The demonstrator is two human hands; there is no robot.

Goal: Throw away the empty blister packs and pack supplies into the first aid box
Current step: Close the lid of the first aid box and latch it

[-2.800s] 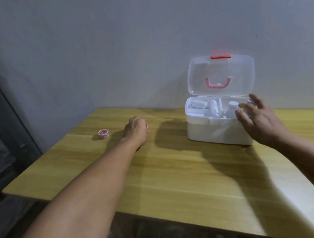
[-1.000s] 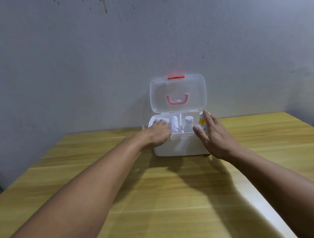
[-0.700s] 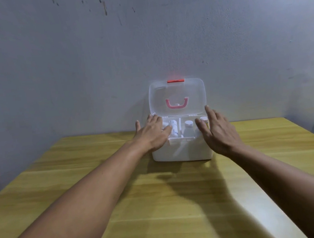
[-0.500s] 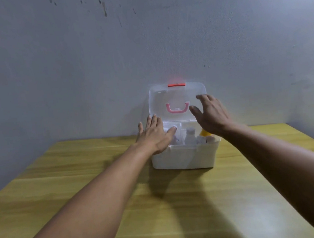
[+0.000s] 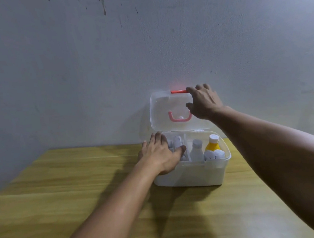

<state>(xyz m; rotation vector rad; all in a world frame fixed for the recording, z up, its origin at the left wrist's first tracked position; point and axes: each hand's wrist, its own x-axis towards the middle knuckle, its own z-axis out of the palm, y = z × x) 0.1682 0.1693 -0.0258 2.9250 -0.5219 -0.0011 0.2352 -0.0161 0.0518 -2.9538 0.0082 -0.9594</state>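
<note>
- Standing on the wooden tabletop [image 5: 82, 191] against a grey wall [image 5: 91, 67] is one white first aid box [image 5: 190, 174], its clear lid [image 5: 163, 110] raised upright.
- The lid carries one pink handle [image 5: 180, 118] and one red latch [image 5: 178, 91] on its top edge.
- The right hand [image 5: 203, 103] is at the lid's upper right corner, fingers curled over the top edge just beside the latch, thumb on the lid's face near the handle; it covers that corner.
- The left hand [image 5: 162, 153] lies flat with fingers spread on the box's left rim, thumb reaching inward, and it hides much of the left compartment.
- Inside the box, right of a divider, stand two bottles: one white bottle [image 5: 196, 151] and one yellow bottle [image 5: 212, 144] with a white cap.
- One white roll [image 5: 213, 154] sits in front of the yellow bottle, touching it.
- In the left compartment one white patterned item [image 5: 177, 142] shows beside the left hand's fingers; what it is cannot be told.
- Both forearms stretch across the tabletop and cast shadows in front of the box.
- No blister packs show on the visible tabletop.
</note>
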